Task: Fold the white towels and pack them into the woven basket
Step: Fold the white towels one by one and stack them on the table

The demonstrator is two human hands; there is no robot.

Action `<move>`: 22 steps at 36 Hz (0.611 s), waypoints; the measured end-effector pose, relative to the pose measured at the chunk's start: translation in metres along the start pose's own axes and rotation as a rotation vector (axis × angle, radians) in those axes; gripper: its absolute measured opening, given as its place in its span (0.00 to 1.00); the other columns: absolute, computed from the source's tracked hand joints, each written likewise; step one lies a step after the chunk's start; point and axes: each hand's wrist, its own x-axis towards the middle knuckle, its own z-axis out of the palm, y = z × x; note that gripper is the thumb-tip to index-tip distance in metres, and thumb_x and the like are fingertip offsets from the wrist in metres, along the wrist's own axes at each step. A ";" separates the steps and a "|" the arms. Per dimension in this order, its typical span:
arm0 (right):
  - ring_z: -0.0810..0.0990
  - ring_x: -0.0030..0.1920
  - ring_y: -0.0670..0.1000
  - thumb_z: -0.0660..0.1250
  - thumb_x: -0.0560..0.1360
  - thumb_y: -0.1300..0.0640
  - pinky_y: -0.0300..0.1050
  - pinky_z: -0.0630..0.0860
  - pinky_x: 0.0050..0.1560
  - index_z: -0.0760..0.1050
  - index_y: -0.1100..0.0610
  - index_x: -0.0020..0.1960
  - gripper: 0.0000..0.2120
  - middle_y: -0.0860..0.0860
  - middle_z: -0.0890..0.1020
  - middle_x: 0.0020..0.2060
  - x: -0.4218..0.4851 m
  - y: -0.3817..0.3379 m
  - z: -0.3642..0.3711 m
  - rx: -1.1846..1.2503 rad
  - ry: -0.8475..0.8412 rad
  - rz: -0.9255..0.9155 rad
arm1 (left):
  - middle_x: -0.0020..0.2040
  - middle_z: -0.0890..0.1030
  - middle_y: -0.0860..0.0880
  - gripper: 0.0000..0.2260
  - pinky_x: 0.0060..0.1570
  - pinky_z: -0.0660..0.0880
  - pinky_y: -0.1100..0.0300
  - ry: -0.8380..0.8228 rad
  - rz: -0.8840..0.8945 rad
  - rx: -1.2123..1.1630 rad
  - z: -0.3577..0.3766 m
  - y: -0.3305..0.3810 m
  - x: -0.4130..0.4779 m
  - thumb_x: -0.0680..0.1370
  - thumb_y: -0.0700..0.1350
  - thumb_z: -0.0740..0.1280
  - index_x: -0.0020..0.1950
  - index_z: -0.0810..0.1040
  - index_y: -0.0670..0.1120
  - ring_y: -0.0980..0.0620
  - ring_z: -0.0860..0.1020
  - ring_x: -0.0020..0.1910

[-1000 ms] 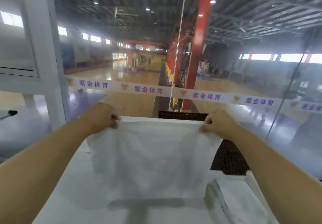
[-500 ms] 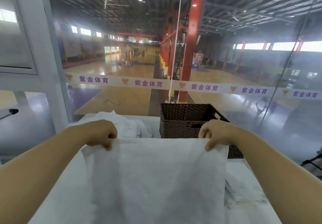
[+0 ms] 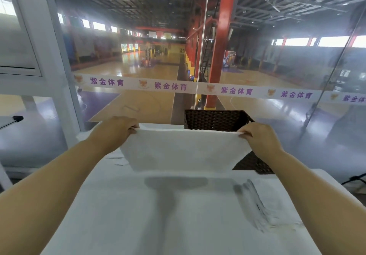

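Towel point(image 3: 182, 149), held spread above table point(image 3: 138, 215).
Left hand point(image 3: 114, 131) and right hand point(image 3: 261, 137) pinch its top corners; basket point(image 3: 215, 120) behind.

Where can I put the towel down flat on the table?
The bare middle of the table, below the held towel, left of the folded towels. The right side is crowded: folded towels near, woven basket behind.

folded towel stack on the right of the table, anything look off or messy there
Slightly. The stack of folded white towels is uneven: its layer edges fan out on its left side rather than lining up. Nothing else stands out; the dark woven basket stands upright.
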 end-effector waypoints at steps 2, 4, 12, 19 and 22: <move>0.79 0.47 0.53 0.66 0.76 0.61 0.46 0.73 0.50 0.83 0.56 0.48 0.07 0.52 0.84 0.46 -0.012 0.005 0.008 -0.036 -0.056 0.002 | 0.49 0.82 0.50 0.08 0.41 0.67 0.60 -0.070 0.014 0.017 0.008 -0.001 -0.013 0.79 0.42 0.62 0.49 0.81 0.48 0.50 0.75 0.44; 0.79 0.46 0.52 0.65 0.77 0.60 0.42 0.71 0.48 0.82 0.55 0.48 0.07 0.50 0.84 0.46 -0.030 0.010 0.022 -0.063 -0.142 0.011 | 0.48 0.82 0.52 0.07 0.44 0.72 0.58 -0.158 0.025 0.027 0.024 -0.004 -0.031 0.79 0.42 0.62 0.48 0.80 0.50 0.51 0.76 0.45; 0.78 0.50 0.51 0.64 0.78 0.54 0.42 0.69 0.45 0.80 0.50 0.51 0.07 0.49 0.82 0.49 -0.139 0.021 0.116 -0.102 -0.564 0.159 | 0.49 0.78 0.53 0.09 0.42 0.68 0.61 -0.596 0.015 0.083 0.121 -0.017 -0.142 0.79 0.41 0.59 0.50 0.75 0.53 0.53 0.74 0.46; 0.77 0.49 0.51 0.61 0.79 0.56 0.41 0.71 0.48 0.78 0.52 0.51 0.07 0.51 0.80 0.50 -0.222 0.022 0.170 -0.083 -0.832 0.269 | 0.52 0.79 0.50 0.07 0.44 0.68 0.60 -0.838 -0.037 0.003 0.172 -0.018 -0.232 0.80 0.42 0.58 0.49 0.73 0.53 0.51 0.75 0.48; 0.74 0.45 0.50 0.59 0.79 0.57 0.42 0.68 0.44 0.72 0.51 0.47 0.05 0.51 0.77 0.46 -0.236 0.019 0.176 -0.057 -0.875 0.311 | 0.52 0.77 0.50 0.06 0.43 0.67 0.61 -0.880 -0.088 -0.065 0.176 -0.018 -0.249 0.81 0.43 0.56 0.50 0.71 0.53 0.52 0.73 0.46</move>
